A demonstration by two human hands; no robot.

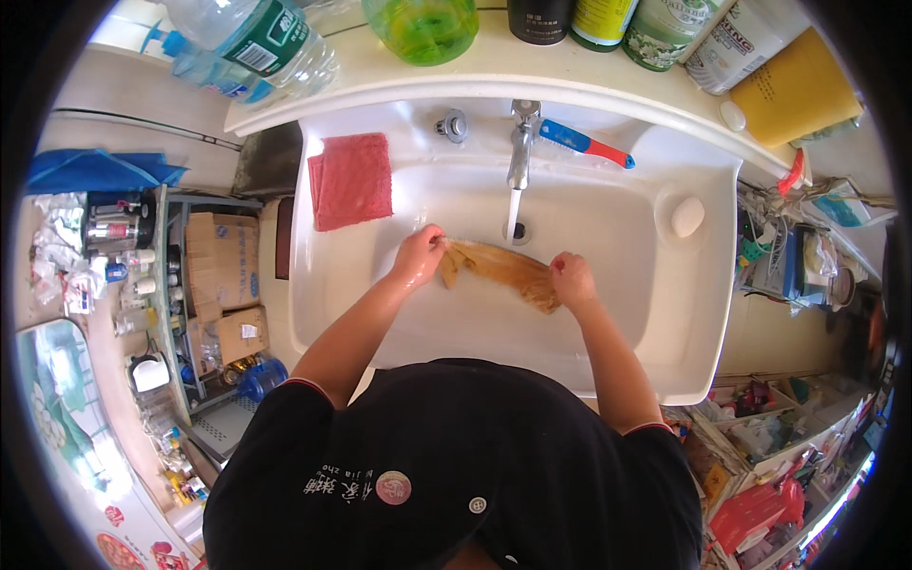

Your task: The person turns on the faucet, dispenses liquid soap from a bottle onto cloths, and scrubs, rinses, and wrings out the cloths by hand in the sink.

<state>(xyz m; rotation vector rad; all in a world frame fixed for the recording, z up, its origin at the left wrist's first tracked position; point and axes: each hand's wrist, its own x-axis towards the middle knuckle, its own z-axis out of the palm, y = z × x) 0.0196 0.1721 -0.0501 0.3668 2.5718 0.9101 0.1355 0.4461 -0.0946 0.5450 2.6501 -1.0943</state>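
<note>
A wet yellow-brown cloth (499, 267) is stretched between my two hands over the basin of a white washbasin (442, 342). My left hand (420, 258) pinches its left end, and my right hand (572, 278) grips the right end, which hangs a little lower. Just beyond the cloth, water runs from a chrome faucet (521, 153) beside the dark drain hole (520, 231). On the basin's left rim lies a folded red towel (353, 182). A blue and red brush (586, 144) rests right of the faucet, and a white bar of soap (687, 216) sits in the recess at the right.
Above the basin, a cream shelf (456, 80) holds a green liquid bottle (427, 28), a clear plastic bottle (267, 39) and several toiletries. A chrome knob (453, 127) stands left of the faucet. Cardboard boxes (224, 263) fill a rack at the left; cluttered shelves (762, 427) stand at the right.
</note>
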